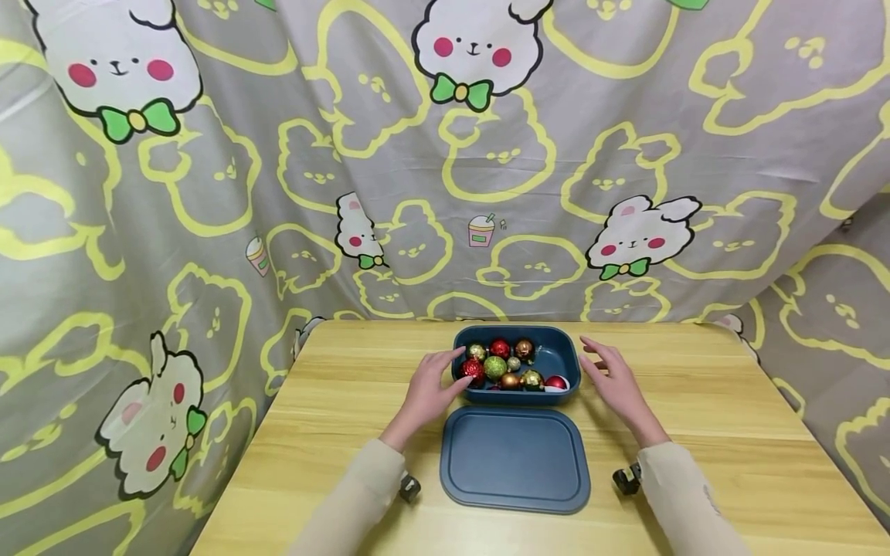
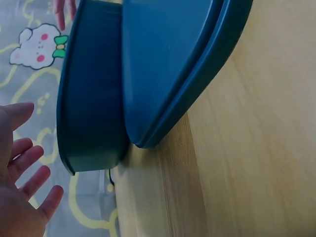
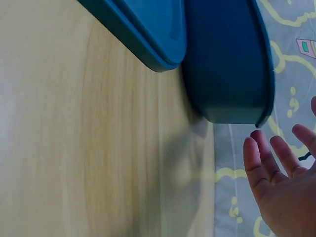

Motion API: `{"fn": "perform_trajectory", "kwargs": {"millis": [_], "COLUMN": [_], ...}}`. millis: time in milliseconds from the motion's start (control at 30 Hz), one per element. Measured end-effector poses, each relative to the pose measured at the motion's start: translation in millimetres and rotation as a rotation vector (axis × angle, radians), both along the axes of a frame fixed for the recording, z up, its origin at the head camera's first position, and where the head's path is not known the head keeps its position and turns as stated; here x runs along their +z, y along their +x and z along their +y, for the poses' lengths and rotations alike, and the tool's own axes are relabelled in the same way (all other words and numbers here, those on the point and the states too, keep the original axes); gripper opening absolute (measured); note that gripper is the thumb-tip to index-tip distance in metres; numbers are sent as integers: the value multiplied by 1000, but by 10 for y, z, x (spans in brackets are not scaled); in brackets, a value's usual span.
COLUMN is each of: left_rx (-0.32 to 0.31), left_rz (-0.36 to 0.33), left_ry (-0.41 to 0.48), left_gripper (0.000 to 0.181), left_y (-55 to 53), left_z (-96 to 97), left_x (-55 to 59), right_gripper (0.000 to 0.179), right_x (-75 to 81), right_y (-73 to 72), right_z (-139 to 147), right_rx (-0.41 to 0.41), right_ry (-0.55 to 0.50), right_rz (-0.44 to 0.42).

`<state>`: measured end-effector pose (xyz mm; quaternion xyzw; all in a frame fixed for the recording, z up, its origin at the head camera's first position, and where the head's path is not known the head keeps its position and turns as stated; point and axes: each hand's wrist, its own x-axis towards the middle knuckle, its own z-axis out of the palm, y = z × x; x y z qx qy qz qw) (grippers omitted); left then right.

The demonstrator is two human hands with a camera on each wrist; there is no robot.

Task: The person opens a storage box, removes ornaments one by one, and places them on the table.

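Note:
A dark blue rectangular box [image 1: 518, 397] sits near the table's back edge. Inside it lie several shiny Christmas ball ornaments [image 1: 495, 367] in red, green, gold and copper, mostly toward the left. My left hand [image 1: 429, 390] is at the box's left end, fingers spread, holding nothing; in the left wrist view a gap shows between the hand [image 2: 22, 177] and the box [image 2: 91, 94]. Off the right end, my right hand [image 1: 615, 378] has its fingers extended and holds nothing. Its fingertips come near the rim in the right wrist view. The matching flat lid [image 1: 514, 459] lies in front of the box.
The wooden table [image 1: 730, 432] extends to both sides of the box and lid. Behind it hangs a grey curtain [image 1: 410, 170] with yellow outlines and white cartoon animals. A small black camera [image 1: 409, 488] is on the left wrist, another camera [image 1: 627, 479] on the right.

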<state>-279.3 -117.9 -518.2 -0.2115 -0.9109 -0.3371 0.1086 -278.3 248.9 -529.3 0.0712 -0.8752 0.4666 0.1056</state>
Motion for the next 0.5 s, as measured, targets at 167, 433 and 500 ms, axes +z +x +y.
{"fn": "perform_trajectory", "kwargs": {"millis": [167, 433, 500], "left_rx": [4, -5, -1], "left_rz": [-10, -48, -36], "left_ry": [-20, -84, -103], "left_gripper": [59, 60, 59], "left_y": [-90, -149, -158], "left_z": [45, 111, 125], "left_x": [-25, -26, -31], "right_gripper": [54, 55, 55], "right_x": [-52, -116, -128], "right_y": [-96, -208, -226], "right_z": [-61, -145, -156], "right_rx": [24, -3, -10], "right_ry": [-75, -64, -49], "right_rz": [-59, -86, -83]}}
